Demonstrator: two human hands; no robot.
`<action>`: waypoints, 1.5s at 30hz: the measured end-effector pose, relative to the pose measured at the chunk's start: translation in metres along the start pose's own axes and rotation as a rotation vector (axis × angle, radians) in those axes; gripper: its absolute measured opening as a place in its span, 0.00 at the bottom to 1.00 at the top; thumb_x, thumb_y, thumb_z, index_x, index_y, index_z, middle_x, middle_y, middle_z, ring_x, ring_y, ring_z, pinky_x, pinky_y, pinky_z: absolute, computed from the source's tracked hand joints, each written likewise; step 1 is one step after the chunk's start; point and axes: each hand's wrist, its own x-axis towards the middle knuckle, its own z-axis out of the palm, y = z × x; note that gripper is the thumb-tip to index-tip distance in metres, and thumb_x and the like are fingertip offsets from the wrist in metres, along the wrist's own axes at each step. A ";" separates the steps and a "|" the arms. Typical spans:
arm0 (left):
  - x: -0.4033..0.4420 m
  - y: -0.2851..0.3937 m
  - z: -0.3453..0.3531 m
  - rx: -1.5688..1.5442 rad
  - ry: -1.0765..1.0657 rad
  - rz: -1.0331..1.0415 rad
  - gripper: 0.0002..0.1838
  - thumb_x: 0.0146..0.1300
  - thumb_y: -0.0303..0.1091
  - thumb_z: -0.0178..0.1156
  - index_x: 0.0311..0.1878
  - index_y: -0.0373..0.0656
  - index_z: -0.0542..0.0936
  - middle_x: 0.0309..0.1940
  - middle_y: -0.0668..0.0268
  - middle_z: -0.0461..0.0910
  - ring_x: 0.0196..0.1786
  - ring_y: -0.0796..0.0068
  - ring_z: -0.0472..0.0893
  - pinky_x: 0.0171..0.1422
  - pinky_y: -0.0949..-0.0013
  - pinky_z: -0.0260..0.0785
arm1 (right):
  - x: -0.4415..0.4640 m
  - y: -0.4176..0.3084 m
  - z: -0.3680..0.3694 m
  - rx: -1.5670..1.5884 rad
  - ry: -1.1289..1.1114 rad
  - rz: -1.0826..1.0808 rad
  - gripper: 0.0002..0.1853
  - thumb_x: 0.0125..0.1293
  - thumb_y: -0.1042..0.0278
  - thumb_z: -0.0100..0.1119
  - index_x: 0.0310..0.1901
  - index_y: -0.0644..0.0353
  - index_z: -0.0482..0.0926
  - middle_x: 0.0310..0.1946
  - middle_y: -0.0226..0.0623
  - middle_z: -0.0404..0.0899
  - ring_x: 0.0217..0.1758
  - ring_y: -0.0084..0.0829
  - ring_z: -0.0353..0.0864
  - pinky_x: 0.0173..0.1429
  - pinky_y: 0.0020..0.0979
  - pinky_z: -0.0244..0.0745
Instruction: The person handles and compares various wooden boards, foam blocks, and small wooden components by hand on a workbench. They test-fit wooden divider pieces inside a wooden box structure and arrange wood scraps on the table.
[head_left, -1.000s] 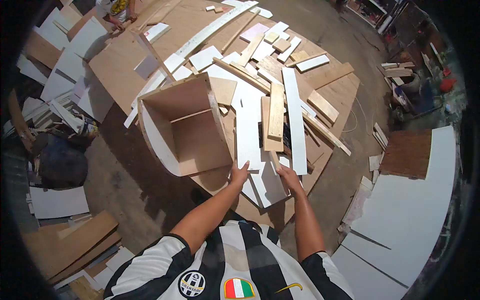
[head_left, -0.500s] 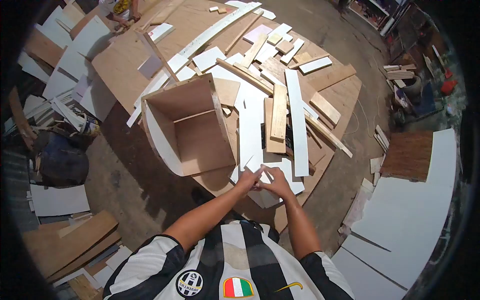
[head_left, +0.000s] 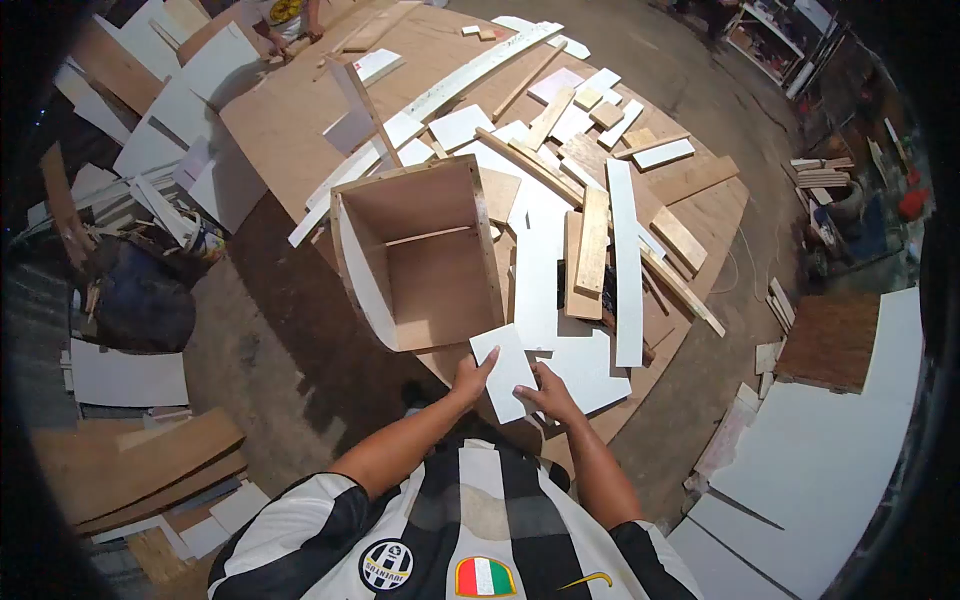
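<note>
Left hand (head_left: 470, 382): closed on the left edge of a small white panel (head_left: 506, 375), thumb flat on the upper face, fingers mostly hidden below.
Right hand (head_left: 552, 393): pinched the same panel's right edge nearer the body, thumb on top.
White panel: lay between the two hands, above the near edge of the table (head_left: 265, 130), its long axis running away from the body and tipped slightly left at the far end.
Open box (head_left: 425, 195): stood beyond and to the left, the left hand nearer it; its near right corner met the panel's far end in view, but whether they touched could not be told.
Offcuts: a broad white board (head_left: 585, 375) lay just beyond the right hand, with a long white strip (head_left: 624, 265) and stacked wood pieces (head_left: 592, 240) farther out.
Striped shirt (head_left: 485, 510): its round badge (head_left: 386, 566) read "JUVENTUS"; a red, white and green shield (head_left: 485, 577) and a yellow swoosh (head_left: 586, 580) sat beside it.
</note>
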 end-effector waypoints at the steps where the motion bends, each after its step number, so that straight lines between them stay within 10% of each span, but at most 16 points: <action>1: 0.001 -0.002 -0.004 -0.034 0.055 0.005 0.28 0.70 0.56 0.62 0.53 0.35 0.82 0.43 0.60 0.85 0.47 0.71 0.82 0.53 0.63 0.74 | 0.002 -0.007 0.004 -0.001 -0.002 -0.005 0.28 0.60 0.57 0.73 0.55 0.64 0.74 0.43 0.45 0.83 0.48 0.35 0.82 0.52 0.35 0.76; 9: 0.013 0.014 -0.055 0.041 0.108 0.123 0.29 0.70 0.55 0.62 0.52 0.33 0.81 0.43 0.59 0.86 0.46 0.70 0.83 0.54 0.64 0.74 | 0.020 -0.047 0.038 -0.454 0.159 0.031 0.26 0.61 0.52 0.69 0.54 0.60 0.76 0.42 0.49 0.84 0.44 0.48 0.85 0.47 0.44 0.77; 26: 0.066 0.068 -0.161 0.259 -0.097 0.299 0.26 0.66 0.45 0.69 0.59 0.38 0.76 0.45 0.58 0.84 0.49 0.69 0.83 0.57 0.65 0.76 | 0.092 -0.093 0.114 -0.427 0.275 0.166 0.23 0.63 0.51 0.69 0.49 0.61 0.76 0.42 0.52 0.85 0.47 0.52 0.85 0.48 0.46 0.77; 33: 0.077 0.066 -0.141 -0.092 -0.107 0.010 0.26 0.66 0.42 0.69 0.60 0.37 0.73 0.48 0.59 0.83 0.48 0.71 0.83 0.52 0.66 0.76 | 0.094 -0.076 0.117 -0.415 0.474 0.107 0.19 0.71 0.54 0.58 0.51 0.63 0.79 0.38 0.53 0.83 0.43 0.53 0.84 0.48 0.46 0.76; 37: 0.055 0.065 -0.123 0.083 -0.256 0.180 0.22 0.65 0.46 0.69 0.50 0.37 0.80 0.37 0.62 0.83 0.35 0.76 0.81 0.48 0.69 0.76 | 0.064 -0.052 0.099 -0.138 0.633 -0.004 0.17 0.75 0.56 0.51 0.51 0.62 0.78 0.37 0.51 0.83 0.42 0.49 0.84 0.48 0.42 0.76; 43: 0.026 0.044 -0.042 0.454 -0.468 0.245 0.31 0.65 0.51 0.68 0.59 0.33 0.78 0.44 0.56 0.86 0.48 0.65 0.85 0.53 0.65 0.77 | 0.011 0.012 0.051 0.084 0.972 0.080 0.19 0.80 0.56 0.41 0.51 0.63 0.78 0.38 0.50 0.83 0.44 0.46 0.84 0.50 0.42 0.75; 45: 0.020 0.037 -0.007 0.431 -0.299 -0.120 0.34 0.65 0.53 0.67 0.63 0.34 0.75 0.45 0.54 0.86 0.50 0.65 0.84 0.51 0.64 0.78 | 0.005 0.031 0.033 -0.049 1.133 0.213 0.17 0.79 0.56 0.44 0.54 0.59 0.76 0.40 0.52 0.83 0.45 0.51 0.83 0.50 0.46 0.75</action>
